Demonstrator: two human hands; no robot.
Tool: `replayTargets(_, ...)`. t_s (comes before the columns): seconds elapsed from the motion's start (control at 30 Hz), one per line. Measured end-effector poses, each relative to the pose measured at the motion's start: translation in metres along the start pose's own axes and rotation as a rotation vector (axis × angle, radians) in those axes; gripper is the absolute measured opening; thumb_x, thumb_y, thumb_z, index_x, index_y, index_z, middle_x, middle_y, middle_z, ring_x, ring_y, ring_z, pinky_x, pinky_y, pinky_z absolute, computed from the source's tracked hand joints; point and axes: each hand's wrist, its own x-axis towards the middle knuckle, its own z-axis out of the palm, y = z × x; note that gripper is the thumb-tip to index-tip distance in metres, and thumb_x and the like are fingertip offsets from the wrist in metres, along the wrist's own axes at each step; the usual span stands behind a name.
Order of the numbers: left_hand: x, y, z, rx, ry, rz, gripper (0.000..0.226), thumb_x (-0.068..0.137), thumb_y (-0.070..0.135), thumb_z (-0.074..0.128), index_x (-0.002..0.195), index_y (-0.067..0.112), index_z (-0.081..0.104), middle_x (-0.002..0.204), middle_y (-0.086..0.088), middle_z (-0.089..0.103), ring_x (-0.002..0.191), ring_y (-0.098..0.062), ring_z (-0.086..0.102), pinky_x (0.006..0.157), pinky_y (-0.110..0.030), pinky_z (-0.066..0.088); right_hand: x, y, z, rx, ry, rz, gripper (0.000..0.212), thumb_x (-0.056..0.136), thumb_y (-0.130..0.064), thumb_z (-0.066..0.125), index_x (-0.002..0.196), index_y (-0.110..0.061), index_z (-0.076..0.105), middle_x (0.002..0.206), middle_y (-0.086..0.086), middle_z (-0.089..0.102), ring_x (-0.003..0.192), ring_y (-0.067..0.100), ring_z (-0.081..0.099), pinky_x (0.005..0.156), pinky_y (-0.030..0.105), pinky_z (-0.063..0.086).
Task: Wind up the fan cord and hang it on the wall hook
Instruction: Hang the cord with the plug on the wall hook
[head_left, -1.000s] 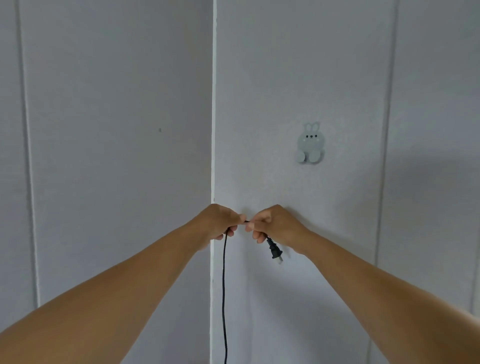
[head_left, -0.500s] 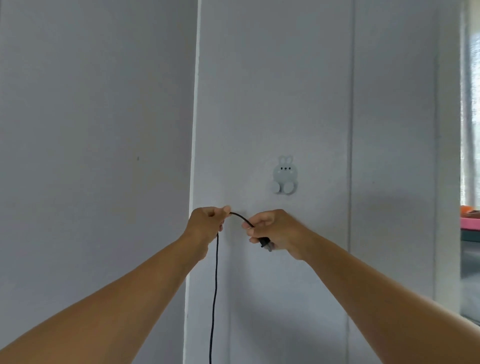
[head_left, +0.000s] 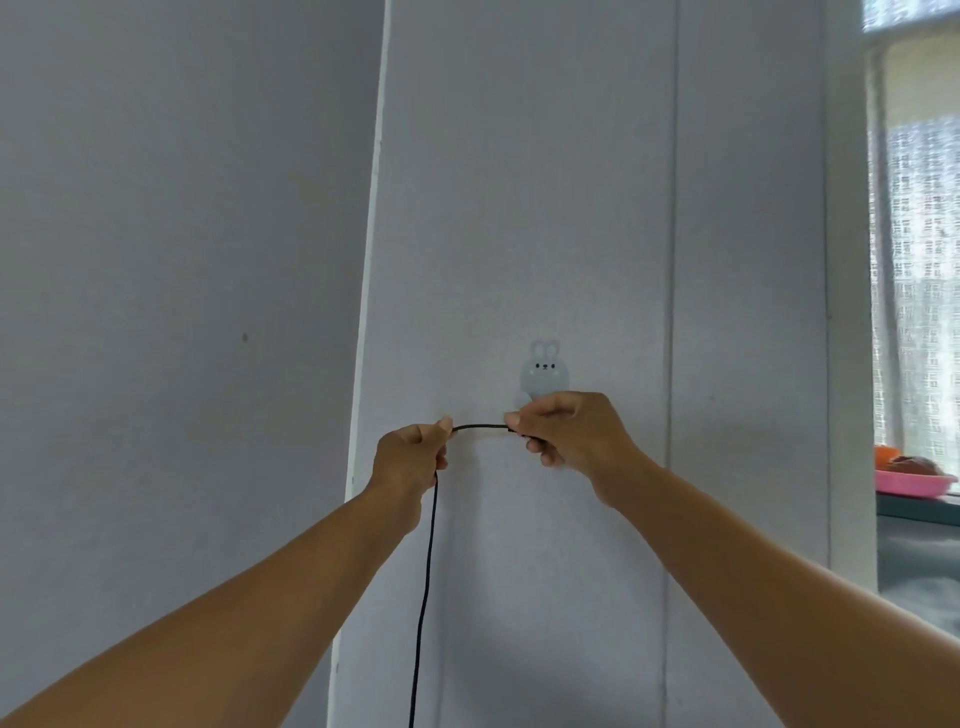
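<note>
Cord (head_left: 480, 427) btwn both hands (head_left: 413, 457)

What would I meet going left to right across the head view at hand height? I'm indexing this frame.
Left hand → cord → right hand → pink tray. Bunny hook omitted: it overlaps the right hand.

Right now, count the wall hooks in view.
1. A rabbit-shaped hook on the wall panel, just above the right hand, which covers its lower part. No others show.
</note>
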Motion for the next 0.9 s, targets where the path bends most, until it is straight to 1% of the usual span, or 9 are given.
replayTargets(0.13,-0.001,-0.001,0.003,-0.004,-0.033,0.014,0.023,0.091,0.029,0.062,0.077,0.012,0.065,0.068,0.0,0.054,0.065,-0.014,0.05,0.064,-0.024,0.042,0.003,-0.007,-0.006,-0.072,0.041,-0.027,0.03,0.072,-0.023,0.087,0.091,-0.002,0.076,0.071,0.004,0.073,0.053,0.009,0.061,0.046,0.018,0.045)
replayTargets(0.23,-0.003,0.002,0.008,-0.013,-0.081,0.019,0.024,0.09,0.029,0.063,0.071,0.014,0.063,0.067,0.0,0.055,0.065,-0.014,0.051,0.065,-0.025,0.043,0.008,-0.019,-0.01,-0.116,0.13,-0.136,0.024,0.074,-0.023,0.086,0.088,-0.006,0.076,0.073,0.006,0.074,0.055,0.008,0.061,0.048,0.019,0.047)
replayTargets(0.3,-0.004,0.004,0.011,-0.006,-0.138,0.024,0.024,0.09,0.028,0.064,0.071,0.014,0.064,0.065,0.001,0.057,0.064,-0.013,0.052,0.064,-0.024,0.044,0.013,-0.027,-0.014,-0.157,0.198,-0.215,0.023,0.075,-0.019,0.085,0.091,-0.008,0.074,0.076,0.004,0.072,0.055,0.008,0.063,0.05,0.02,0.05)
replayTargets(0.4,-0.006,0.006,0.016,0.068,-0.268,0.045,0.016,0.089,0.027,0.065,0.08,0.014,0.067,0.067,0.002,0.062,0.059,-0.009,0.056,0.061,-0.022,0.043,0.021,-0.037,-0.021,-0.339,0.273,-0.31,0.023,0.077,-0.017,0.081,0.098,-0.013,0.071,0.088,0.002,0.073,0.076,0.013,0.069,0.069,0.026,0.057)
replayTargets(0.5,-0.009,0.008,0.023,0.155,-0.378,0.05,0.012,0.089,0.025,0.065,0.092,0.014,0.07,0.071,0.002,0.07,0.059,-0.006,0.063,0.062,-0.022,0.043,0.029,-0.04,-0.027,-0.498,0.272,-0.369,0.021,0.079,-0.017,0.079,0.099,-0.015,0.071,0.091,0.001,0.073,0.082,0.013,0.067,0.071,0.02,0.05)
replayTargets(0.63,-0.015,0.012,0.038,0.288,-0.443,0.044,0.018,0.089,0.023,0.065,0.1,0.01,0.072,0.079,0.002,0.073,0.062,-0.002,0.066,0.063,-0.019,0.045,0.037,-0.038,-0.03,-0.647,0.256,-0.414,0.022,0.083,-0.017,0.075,0.105,-0.018,0.074,0.098,0.002,0.073,0.088,0.015,0.067,0.084,0.028,0.053)
replayTargets(0.7,-0.017,0.012,0.044,0.308,-0.445,0.021,0.018,0.09,0.024,0.065,0.1,0.01,0.071,0.078,0.003,0.072,0.061,-0.001,0.064,0.065,-0.019,0.045,0.039,-0.036,-0.03,-0.693,0.25,-0.452,0.025,0.085,-0.015,0.073,0.11,-0.016,0.075,0.099,0.003,0.073,0.085,0.013,0.064,0.084,0.025,0.051)
replayTargets(0.8,-0.017,0.011,0.051,0.313,-0.432,0.002,0.015,0.09,0.023,0.064,0.099,0.011,0.069,0.078,0.004,0.07,0.065,-0.005,0.063,0.068,-0.022,0.043,0.043,-0.033,-0.025,-0.7,0.249,-0.49,0.027,0.085,-0.013,0.074,0.111,-0.014,0.075,0.095,0.002,0.072,0.081,0.009,0.06,0.078,0.021,0.048)
replayTargets(0.9,-0.015,0.01,0.053,0.29,-0.387,0.025,0.01,0.09,0.019,0.065,0.092,0.01,0.068,0.075,0.002,0.067,0.064,-0.005,0.06,0.056,-0.016,0.047,0.046,-0.033,-0.019,-0.713,0.253,-0.526,0.026,0.084,-0.012,0.075,0.11,-0.014,0.075,0.093,0.003,0.07,0.078,0.008,0.059,0.073,0.02,0.045)
